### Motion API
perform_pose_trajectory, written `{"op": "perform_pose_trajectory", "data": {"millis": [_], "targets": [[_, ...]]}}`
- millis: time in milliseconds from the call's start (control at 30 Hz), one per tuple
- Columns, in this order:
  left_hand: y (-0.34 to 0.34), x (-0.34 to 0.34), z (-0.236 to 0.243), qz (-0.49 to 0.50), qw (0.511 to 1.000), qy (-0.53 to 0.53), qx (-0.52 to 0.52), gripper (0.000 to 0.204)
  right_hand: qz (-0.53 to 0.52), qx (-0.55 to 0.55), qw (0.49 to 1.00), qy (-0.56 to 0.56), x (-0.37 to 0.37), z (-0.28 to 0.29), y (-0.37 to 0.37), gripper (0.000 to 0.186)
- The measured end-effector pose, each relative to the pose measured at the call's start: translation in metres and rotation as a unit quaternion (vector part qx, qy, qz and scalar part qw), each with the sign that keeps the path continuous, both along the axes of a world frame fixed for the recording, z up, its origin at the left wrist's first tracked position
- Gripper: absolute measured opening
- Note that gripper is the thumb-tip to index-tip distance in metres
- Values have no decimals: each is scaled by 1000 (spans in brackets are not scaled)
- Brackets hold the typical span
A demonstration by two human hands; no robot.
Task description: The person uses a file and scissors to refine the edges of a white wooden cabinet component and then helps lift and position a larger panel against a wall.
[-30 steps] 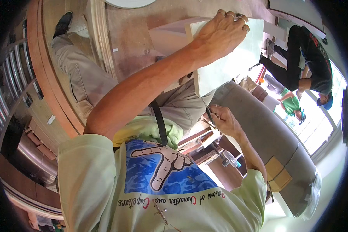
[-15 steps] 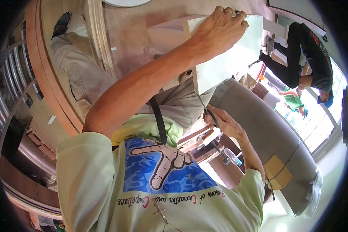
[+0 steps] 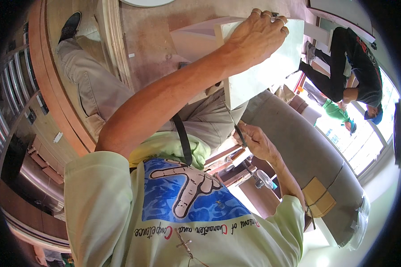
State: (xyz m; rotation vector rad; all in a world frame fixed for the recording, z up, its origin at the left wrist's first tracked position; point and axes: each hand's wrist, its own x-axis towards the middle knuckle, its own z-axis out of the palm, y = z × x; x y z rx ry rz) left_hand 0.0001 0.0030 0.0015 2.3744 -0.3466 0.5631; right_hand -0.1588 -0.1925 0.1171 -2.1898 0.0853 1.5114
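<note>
A white board [image 3: 278, 66] with a pale raw edge stands tilted in front of me, its near corner against my trouser leg. My left hand [image 3: 256, 40] lies across its top, with the fingers closed over the far edge. A small dark piece shows by the fingertips; I cannot make out what it is. Below the board's near corner, my right hand [image 3: 256, 140] is closed around a thin tool with a dark handle [image 3: 239, 135]. Its slim shaft reaches up to the board's lower corner. The fingers partly hide the tool, so its exact kind cannot be told.
To the right lies a long grey wrapped roll [image 3: 294, 133] with a cardboard piece [image 3: 318, 198] tied on. A wooden frame edge [image 3: 113, 44] stands at the left. Beyond the roll, a person in black [image 3: 361, 66] bends over, and another in green [image 3: 336, 111] is farther off.
The tool in my right hand has turned slightly, and its dark handle now shows narrower. My left hand and the board have shifted a little to the right.
</note>
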Motion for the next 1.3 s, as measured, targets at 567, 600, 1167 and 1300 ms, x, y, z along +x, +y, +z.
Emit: {"op": "perform_pose_trajectory", "data": {"millis": [567, 600, 1167, 1300], "targets": [[6, 14, 14, -110, 985, 106, -83, 28, -97, 303, 944, -83, 4, 8, -23, 33], [10, 14, 10, -110, 981, 97, -131, 28, -147, 311, 925, -164, 1, 3, -23, 32], [58, -96, -81, -192, 903, 247, -295, 92, -655, 266, 536, -461, 34, -83, 18, 30], [38, -94, -123, -150, 947, 178, -222, 110, -712, 311, 475, -414, 39, -91, 30, 20]]}}
